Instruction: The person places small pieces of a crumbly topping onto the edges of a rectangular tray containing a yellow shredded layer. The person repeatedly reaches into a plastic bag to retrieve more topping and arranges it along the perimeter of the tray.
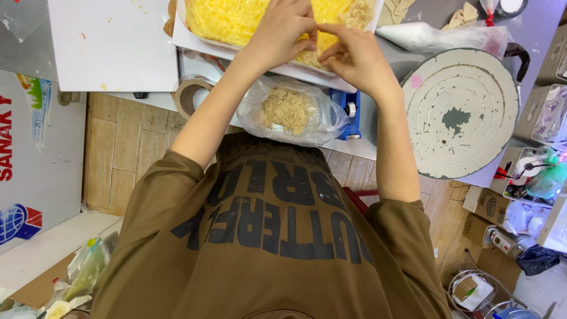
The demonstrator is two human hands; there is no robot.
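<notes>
Hands meet over the yellow sheet point(236, 20): left hand point(283, 32) and right hand point(354, 59) fingers pinched together on crumbly beige filling point(360, 15); judged best spread thinly; keep the bagged filling point(287, 110) close.

Both hands crowded over yellow flaky sheet on white board point(195, 41). Clear plastic bag of tan crumbs point(289, 110) blocked near edge; blue tape dispenser point(349, 112) beside it. Round grey turntable point(460, 112) filled right side. Bare white board point(112, 44) left offered free room.
</notes>
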